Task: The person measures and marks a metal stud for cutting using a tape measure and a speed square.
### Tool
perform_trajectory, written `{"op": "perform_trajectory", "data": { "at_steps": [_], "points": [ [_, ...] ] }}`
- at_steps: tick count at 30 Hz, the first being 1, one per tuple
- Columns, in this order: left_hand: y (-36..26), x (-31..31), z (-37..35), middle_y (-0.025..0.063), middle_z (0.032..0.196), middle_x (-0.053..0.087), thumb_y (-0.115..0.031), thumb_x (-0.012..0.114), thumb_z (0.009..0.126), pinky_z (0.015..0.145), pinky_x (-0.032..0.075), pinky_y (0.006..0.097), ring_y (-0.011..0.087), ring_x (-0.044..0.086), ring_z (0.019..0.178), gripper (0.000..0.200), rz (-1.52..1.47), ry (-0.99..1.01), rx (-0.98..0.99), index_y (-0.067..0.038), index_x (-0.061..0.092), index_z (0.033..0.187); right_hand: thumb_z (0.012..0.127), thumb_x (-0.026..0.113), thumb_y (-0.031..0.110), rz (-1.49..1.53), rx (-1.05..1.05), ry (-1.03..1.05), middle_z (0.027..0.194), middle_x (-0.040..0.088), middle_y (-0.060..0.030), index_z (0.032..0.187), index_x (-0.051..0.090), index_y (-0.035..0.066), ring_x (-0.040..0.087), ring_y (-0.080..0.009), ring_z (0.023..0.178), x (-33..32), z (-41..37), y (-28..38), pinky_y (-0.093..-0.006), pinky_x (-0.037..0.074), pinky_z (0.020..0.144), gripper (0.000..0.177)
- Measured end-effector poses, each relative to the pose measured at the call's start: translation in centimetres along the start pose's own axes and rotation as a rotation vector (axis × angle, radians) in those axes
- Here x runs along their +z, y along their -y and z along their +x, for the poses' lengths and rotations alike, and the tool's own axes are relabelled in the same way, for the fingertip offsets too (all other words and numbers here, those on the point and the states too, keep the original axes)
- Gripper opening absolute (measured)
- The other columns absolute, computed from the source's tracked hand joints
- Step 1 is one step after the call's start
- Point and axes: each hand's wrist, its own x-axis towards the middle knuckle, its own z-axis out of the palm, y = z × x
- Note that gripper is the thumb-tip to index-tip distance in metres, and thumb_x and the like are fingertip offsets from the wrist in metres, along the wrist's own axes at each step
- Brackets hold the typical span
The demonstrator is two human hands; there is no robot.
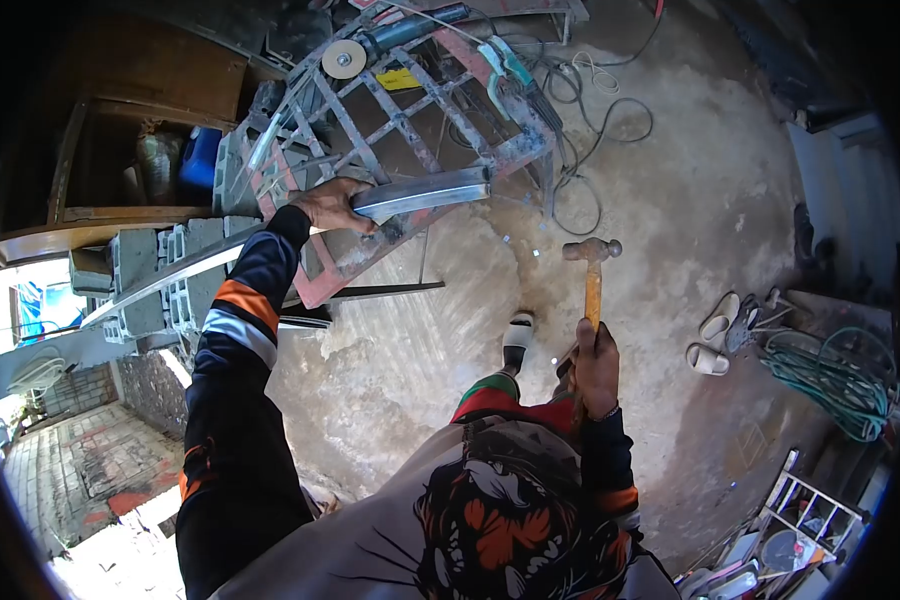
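My left hand grips a long square metal tube near its end, with the fingers wrapped round it. The tube end lies over a metal grid frame with reddish edges, and the rest runs back to the lower left past my forearm. My right hand is closed round the wooden handle of a hammer, held head up over the floor, apart from the tube. An angle grinder with a round disc and a turquoise clamp rest on the grid frame.
Cables curl over the concrete floor beyond the frame. Grey blocks and a wooden shelf with a blue container stand at left. Sandals, a coiled green hose and a small ladder are at right.
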Motion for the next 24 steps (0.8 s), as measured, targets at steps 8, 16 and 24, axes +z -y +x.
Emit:
{"op": "perform_trajectory", "data": {
  "at_steps": [8, 16, 24],
  "points": [
    [1.7, -0.9, 2.0, 0.0017, 0.081, 0.065, -0.017, 0.073, 0.078, 0.075, 0.049, 0.0276, 0.0135, 0.060, 0.075, 0.028, -0.330, 0.224, 0.060, -0.003, 0.065, 0.102, 0.100, 0.052, 0.031, -0.207, -0.601, -0.113, 0.064, 0.060, -0.0171, 0.095, 0.051, 0.002, 0.062, -0.0375, 0.057, 5.2, 0.6, 4.5, -0.0445, 0.045, 0.051, 0.029],
    [3.5, -1.7, 3.4, 0.0003, 0.063, 0.042, -0.017, 0.072, 0.077, 0.050, 0.034, 0.0272, 0.0105, 0.040, 0.054, 0.034, -0.577, 0.356, -0.118, 0.004, 0.063, 0.101, 0.099, 0.054, 0.031, -0.470, -0.625, -0.052, 0.063, 0.061, -0.0224, 0.096, 0.048, 0.005, 0.063, -0.0433, 0.062, 6.8, 4.2, 5.4, -0.0511, 0.049, 0.052, 0.027],
    [1.5, -2.9, 2.6, 0.0059, 0.072, 0.060, -0.020, 0.074, 0.074, 0.063, 0.046, 0.0280, 0.0140, 0.055, 0.063, 0.042, -0.453, 0.370, -0.023, 0.004, 0.065, 0.108, 0.099, 0.054, 0.032, -0.316, -0.580, -0.072, 0.062, 0.060, -0.0200, 0.096, 0.052, 0.004, 0.063, -0.0408, 0.059, 6.8, 4.7, 4.5, -0.0477, 0.046, 0.049, 0.028]
  ]
}}
